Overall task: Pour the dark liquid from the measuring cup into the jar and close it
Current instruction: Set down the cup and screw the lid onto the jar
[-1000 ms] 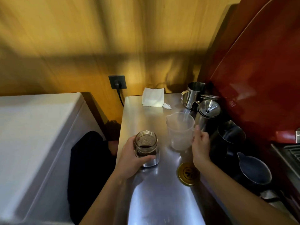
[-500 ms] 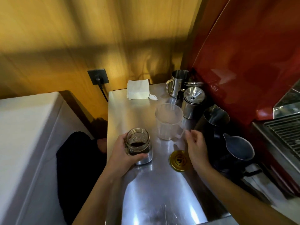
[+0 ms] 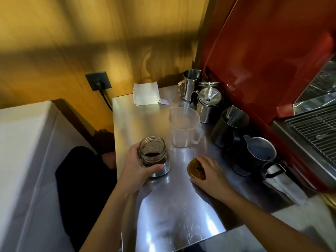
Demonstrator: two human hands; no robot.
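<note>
A glass jar [image 3: 154, 153] with dark liquid in its lower part stands uncapped on the steel counter [image 3: 174, 206]. My left hand [image 3: 135, 170] is wrapped around its left side. The clear plastic measuring cup [image 3: 183, 127] stands upright behind the jar, with no liquid visible in it and nothing touching it. A gold lid [image 3: 195, 168] lies flat on the counter to the right of the jar. My right hand [image 3: 211, 174] rests over the lid's right edge with the fingertips on it.
Several steel pitchers [image 3: 231, 127] and a pot with a funnel [image 3: 209, 102] line the counter's right side against a red espresso machine [image 3: 272, 60]. Folded white paper [image 3: 146, 96] lies at the back. A white appliance [image 3: 23, 160] stands left, past a dark gap.
My right hand left the measuring cup's handle, came down toward me and now sits on the gold lid. The left hand and the jar kept still. The camera tilted down and right.
</note>
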